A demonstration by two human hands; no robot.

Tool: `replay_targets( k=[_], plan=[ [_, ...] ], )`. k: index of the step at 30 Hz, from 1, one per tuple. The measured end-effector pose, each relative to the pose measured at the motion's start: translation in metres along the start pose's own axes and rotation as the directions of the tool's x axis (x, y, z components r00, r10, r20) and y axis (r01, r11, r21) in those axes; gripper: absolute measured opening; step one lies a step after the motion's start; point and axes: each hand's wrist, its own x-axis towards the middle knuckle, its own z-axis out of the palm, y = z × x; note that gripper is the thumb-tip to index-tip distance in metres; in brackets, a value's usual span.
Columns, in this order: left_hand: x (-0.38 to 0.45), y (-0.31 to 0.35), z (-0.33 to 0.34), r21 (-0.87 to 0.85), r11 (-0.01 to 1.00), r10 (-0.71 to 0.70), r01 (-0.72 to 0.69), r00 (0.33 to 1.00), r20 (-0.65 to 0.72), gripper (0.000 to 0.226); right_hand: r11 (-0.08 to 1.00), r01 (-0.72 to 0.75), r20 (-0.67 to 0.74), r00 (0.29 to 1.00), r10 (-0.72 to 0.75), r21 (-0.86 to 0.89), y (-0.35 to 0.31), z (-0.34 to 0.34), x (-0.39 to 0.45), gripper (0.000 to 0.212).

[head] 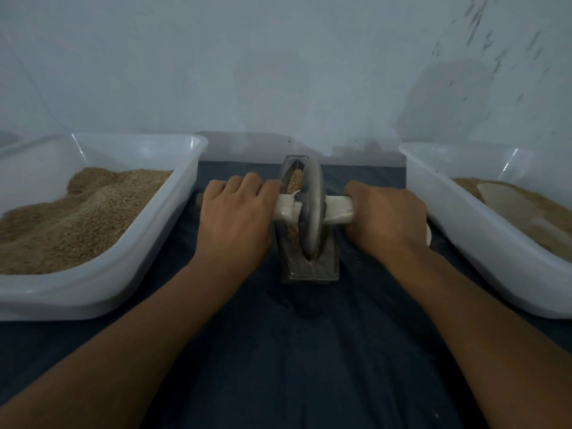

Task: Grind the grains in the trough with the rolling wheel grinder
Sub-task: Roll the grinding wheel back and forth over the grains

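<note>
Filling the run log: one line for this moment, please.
left hand grips axle handle | right hand grips it | wheel in trough | grains ahead

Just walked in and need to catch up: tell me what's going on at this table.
A person is grinding grain. The left hand and right hand each grip one end of the handle through the rolling wheel, which stands in the narrow trough with grains showing beside it. A white tub of grain sits on each side.

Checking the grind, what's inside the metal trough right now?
Tan grains lie along the trough, with the grinding wheel standing in it. Whatever sits under the wheel is hidden.
</note>
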Motion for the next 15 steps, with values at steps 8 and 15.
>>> replay_targets(
  k=[8,15],
  plan=[
    [0.015,-0.003,0.020,0.067,0.996,0.052,-0.053,0.998,0.018,0.037,0.995,-0.066,0.116,0.992,0.057,0.076,0.005,0.026,0.009,0.017],
    [0.027,-0.007,0.035,0.075,0.997,0.033,-0.036,0.999,0.040,0.041,0.997,-0.037,0.264,0.964,0.017,0.068,0.010,0.029,0.033,0.012]
  ],
)
